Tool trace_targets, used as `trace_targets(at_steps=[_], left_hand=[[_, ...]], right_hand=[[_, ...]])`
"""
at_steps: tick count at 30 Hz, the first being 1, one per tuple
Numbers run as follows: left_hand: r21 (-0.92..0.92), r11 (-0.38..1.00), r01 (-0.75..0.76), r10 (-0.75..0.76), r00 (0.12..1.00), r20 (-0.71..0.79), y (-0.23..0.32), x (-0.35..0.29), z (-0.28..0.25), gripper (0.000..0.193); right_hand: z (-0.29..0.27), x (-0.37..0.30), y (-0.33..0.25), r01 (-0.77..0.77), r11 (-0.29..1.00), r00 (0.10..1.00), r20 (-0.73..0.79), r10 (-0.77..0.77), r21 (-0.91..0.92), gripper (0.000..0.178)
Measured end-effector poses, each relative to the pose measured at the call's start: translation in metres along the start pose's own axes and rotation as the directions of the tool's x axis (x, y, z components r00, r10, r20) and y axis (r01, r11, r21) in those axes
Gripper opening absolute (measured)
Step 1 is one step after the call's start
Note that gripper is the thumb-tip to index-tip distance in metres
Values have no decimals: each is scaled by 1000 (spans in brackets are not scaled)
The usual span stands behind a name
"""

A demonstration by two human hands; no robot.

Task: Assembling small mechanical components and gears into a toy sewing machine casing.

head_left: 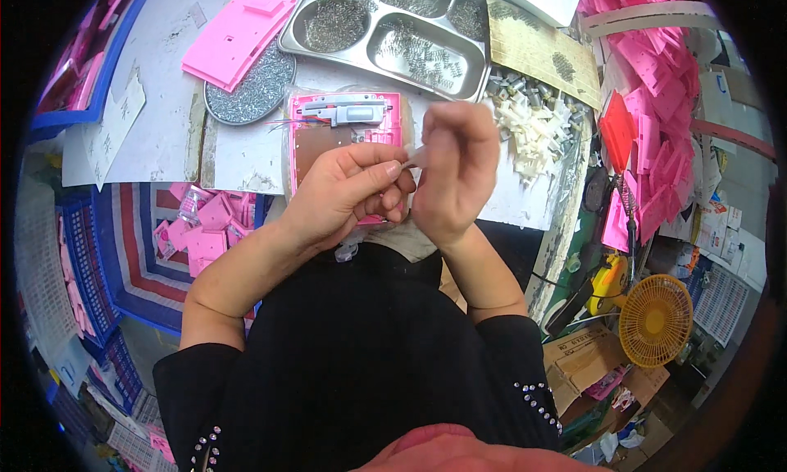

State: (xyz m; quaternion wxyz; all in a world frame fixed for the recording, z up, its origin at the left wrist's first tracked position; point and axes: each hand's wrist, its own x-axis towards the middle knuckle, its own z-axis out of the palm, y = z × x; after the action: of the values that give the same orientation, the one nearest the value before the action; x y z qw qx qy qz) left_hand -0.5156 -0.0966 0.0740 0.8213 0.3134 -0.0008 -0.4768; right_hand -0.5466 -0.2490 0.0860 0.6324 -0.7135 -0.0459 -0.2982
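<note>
Over the front part of the bench, my left hand (357, 181) pinches a small white plastic piece (416, 156) between thumb and forefinger. My right hand (457, 169) is raised beside it, fingers curled in and slightly smeared; what lies inside them is hidden. The white piece reaches toward the edge of the right hand. Just beyond my hands lies an open pink plastic housing (396, 115), partly covered by them. A grey mechanism (352, 111) with thin wires sits in its upper part, and a brown panel (316, 147) shows lower left.
A metal compartment tray (373, 38) of small springs stands at the back. Left of it, pink panels (238, 38) overlap a round dish of screws (250, 95). White plastic parts (533, 128) are heaped at right. A striped bag (147, 267) holds pink pieces; a yellow fan (656, 320) stands lower right.
</note>
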Motion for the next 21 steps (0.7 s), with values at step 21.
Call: trace_targets(at_steps=[21], left_hand=[[948,55,-314,403,876,266,56,-25,-20,18]], right_hand=[[-70,-6,13,-94,938,866,438,242,-333,28]])
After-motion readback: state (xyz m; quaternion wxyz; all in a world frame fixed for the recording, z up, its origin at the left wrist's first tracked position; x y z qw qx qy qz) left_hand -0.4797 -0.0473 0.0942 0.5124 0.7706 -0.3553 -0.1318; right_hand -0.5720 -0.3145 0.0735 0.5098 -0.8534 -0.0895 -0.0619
